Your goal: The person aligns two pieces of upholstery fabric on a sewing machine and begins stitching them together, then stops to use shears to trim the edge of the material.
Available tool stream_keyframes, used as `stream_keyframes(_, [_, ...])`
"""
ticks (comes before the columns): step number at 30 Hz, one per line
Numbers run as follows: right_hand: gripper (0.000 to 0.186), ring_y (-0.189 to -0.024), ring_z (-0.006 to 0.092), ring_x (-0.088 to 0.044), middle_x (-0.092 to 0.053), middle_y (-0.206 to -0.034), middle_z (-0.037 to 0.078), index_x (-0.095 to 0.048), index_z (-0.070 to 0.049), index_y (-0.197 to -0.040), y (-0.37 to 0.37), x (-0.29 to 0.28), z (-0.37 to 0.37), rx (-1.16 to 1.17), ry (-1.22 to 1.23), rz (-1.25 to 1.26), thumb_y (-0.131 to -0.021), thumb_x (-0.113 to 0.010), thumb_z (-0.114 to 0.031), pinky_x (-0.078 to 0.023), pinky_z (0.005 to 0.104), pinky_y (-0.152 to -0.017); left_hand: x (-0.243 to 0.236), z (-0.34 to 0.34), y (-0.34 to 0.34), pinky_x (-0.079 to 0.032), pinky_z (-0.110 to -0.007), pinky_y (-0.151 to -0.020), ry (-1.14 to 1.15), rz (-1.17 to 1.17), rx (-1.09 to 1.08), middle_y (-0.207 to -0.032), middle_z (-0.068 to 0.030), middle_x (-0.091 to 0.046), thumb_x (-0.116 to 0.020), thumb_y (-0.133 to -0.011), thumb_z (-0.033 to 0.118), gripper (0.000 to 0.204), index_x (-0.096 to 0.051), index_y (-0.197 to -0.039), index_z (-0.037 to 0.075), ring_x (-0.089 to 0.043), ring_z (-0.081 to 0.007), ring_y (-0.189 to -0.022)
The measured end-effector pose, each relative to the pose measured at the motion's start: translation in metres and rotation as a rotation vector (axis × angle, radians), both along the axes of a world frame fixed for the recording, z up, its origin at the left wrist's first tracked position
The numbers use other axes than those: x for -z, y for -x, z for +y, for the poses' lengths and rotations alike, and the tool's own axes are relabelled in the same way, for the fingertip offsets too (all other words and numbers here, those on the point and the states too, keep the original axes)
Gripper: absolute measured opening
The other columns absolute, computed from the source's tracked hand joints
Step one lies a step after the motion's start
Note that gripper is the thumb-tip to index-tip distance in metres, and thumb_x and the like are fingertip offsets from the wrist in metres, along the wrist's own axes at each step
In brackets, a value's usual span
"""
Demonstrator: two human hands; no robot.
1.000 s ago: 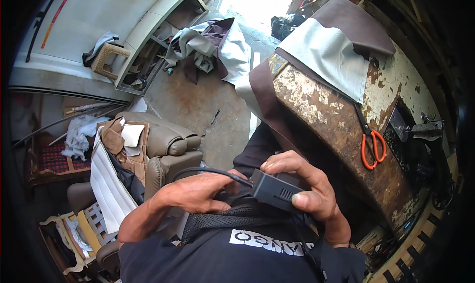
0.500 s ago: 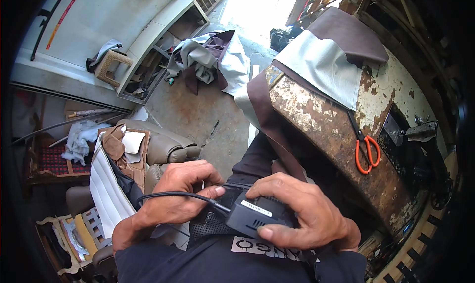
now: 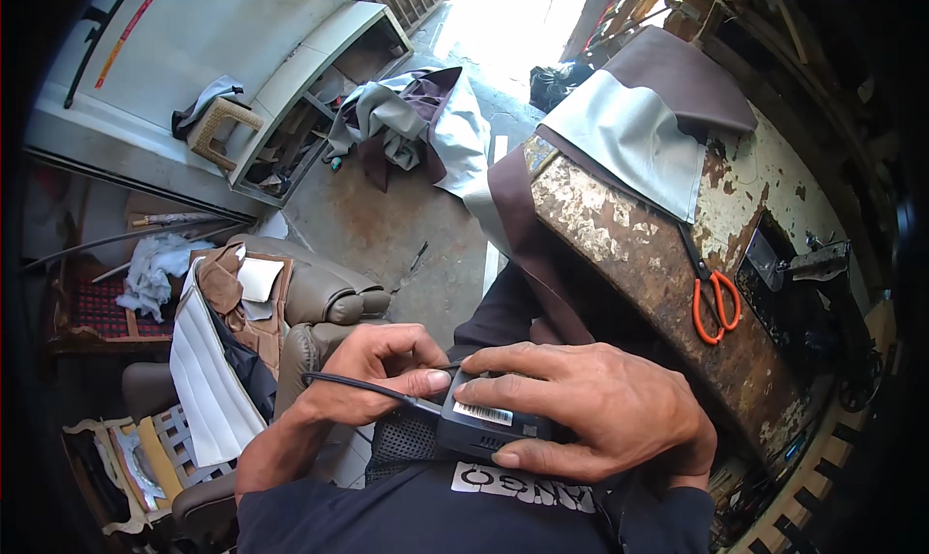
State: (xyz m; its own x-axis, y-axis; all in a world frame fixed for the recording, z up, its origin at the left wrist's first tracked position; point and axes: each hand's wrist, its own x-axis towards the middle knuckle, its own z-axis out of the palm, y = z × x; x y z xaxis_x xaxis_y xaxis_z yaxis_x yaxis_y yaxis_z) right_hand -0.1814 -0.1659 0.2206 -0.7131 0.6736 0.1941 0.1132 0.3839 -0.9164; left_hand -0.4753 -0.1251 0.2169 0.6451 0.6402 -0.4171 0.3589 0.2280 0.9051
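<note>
My right hand [image 3: 610, 409] is closed over a black boxy device [image 3: 484, 428] with a barcode label and side vents, fingers on its top and thumb along its lower side. A black cable [image 3: 368, 384] runs from the device and loops left across my left hand [image 3: 387, 370]. That hand is closed, thumb and fingers together beside the device; what they grip is hard to make out. Below them is a black mesh pouch [image 3: 397, 443] against the front of my dark shirt.
A scuffed workbench [image 3: 614, 254] on the right carries orange-handled scissors [image 3: 716, 307], draped brown-and-silver material [image 3: 639, 138] and a machine [image 3: 813, 264]. Left are a leather armchair [image 3: 334, 302] and cushion scraps [image 3: 242, 302]. More material [image 3: 416, 128] lies ahead near a white cabinet [image 3: 281, 99].
The device has moved down toward my body and tilted, showing its labelled face. My right hand has turned further over it; my left hand's fingers have curled in beside it.
</note>
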Motion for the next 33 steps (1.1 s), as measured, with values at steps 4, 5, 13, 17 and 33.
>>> stream_keyframes(4, [0.052,-0.094,0.0408,-0.070,-0.061,-0.121,0.018,-0.057,-0.005,-0.138,0.002,0.007,0.010,-0.044,0.124,0.040,-0.096,-0.071,-0.033,-0.056,0.0484,-0.084,0.007,-0.012,-0.001,-0.048,-0.022,-0.070,0.166,-0.078,-0.160,-0.088,0.0010,-0.064,-0.073,-0.100,0.013,0.015,-0.067,-0.104,0.000,-0.061,-0.0048,-0.080])
stream_keyframes(5, [0.052,-0.094,0.0408,-0.070,-0.061,-0.121,0.018,-0.057,-0.005,-0.138,0.006,0.012,0.010,-0.046,0.121,0.039,-0.096,-0.071,-0.033,-0.056,0.0484,-0.084,0.010,-0.015,0.001,-0.048,-0.022,-0.070,0.163,-0.079,-0.162,-0.088,0.0010,-0.064,-0.073,-0.100,0.013,0.015,-0.067,-0.104,0.000,-0.061,-0.0048,-0.080])
stream_keyframes(13, [0.043,-0.097,0.0414,-0.068,-0.061,-0.117,0.019,-0.060,-0.008,-0.138,0.020,0.028,-0.003,0.121,0.228,-0.060,-0.101,-0.057,-0.029,-0.054,0.0510,-0.088,0.005,-0.018,0.030,-0.047,-0.030,-0.078,0.182,0.155,0.283,-0.092,0.0000,-0.063,-0.066,-0.103,0.024,0.024,-0.067,-0.111,0.001,-0.055,-0.0098,-0.088])
stream_keyframes(17, [0.043,-0.096,0.0413,-0.068,-0.059,-0.118,0.020,-0.063,-0.009,-0.135,0.015,0.043,-0.017,0.139,0.280,-0.213,-0.097,-0.060,-0.031,-0.054,0.0500,-0.087,-0.017,0.003,0.060,-0.053,-0.035,-0.076,0.114,0.300,0.610,-0.086,-0.0079,-0.072,-0.067,-0.102,0.025,0.023,-0.071,-0.109,0.003,-0.067,-0.0213,-0.080])
stream_keyframes(33, [0.055,-0.097,0.0392,-0.068,-0.059,-0.117,0.020,-0.058,-0.005,-0.137,0.027,0.021,-0.023,-0.021,0.237,0.092,-0.094,-0.072,-0.036,-0.056,0.0461,-0.085,0.017,0.003,0.039,-0.052,-0.034,-0.078,0.164,0.246,0.534,-0.102,-0.0052,-0.071,-0.073,-0.098,0.044,0.045,-0.066,-0.120,0.005,-0.065,-0.0165,-0.091])
